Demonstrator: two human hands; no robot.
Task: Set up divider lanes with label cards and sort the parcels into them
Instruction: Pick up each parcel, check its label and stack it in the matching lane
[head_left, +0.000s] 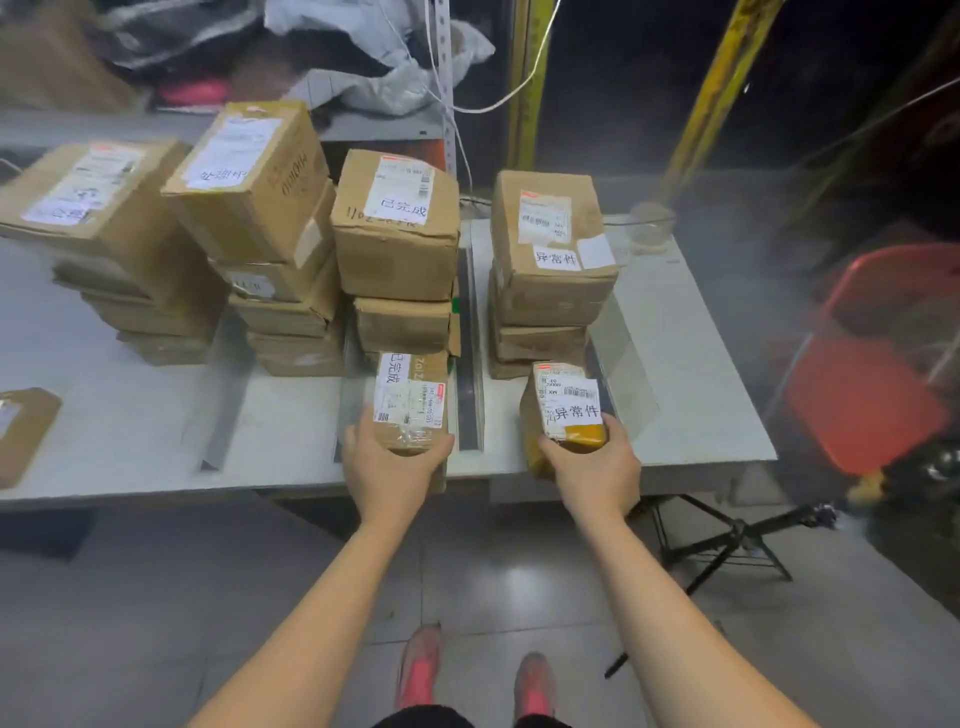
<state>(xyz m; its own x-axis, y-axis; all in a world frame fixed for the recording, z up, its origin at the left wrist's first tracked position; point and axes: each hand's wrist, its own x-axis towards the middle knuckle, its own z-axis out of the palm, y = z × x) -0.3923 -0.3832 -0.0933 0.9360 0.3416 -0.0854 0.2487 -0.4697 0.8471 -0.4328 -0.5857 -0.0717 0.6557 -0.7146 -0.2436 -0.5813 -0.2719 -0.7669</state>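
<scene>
Gripping a small parcel in each hand, the person stands at the near edge of a pale table (156, 431). The left hand (387, 467) is wrapped round the near end of a brown parcel (413, 402) whose white slip reads 已完成, fingers curled over its right corner and thumb at its left side; this parcel lies in the lane just left of a dark divider strip (467, 358), right in front of a stack of cartons (400, 249) whose top box carries the same words. The right hand (595, 467) clasps the near end of a smaller parcel with yellow tape (566, 410), labelled 异常件, thumb on the left and fingers round the right; it sits in the lane right of that strip, in front of another stack (548, 260) marked alike. A clear divider panel (623, 353) stands just right of it (its edges are faint, so its exact footing is hard to judge). Farther left rise two more stacks (249, 208) (119, 234), and a flat brown packet (26, 431) lies at the far left near edge. A red chair (872, 374) is blurred at right.
</scene>
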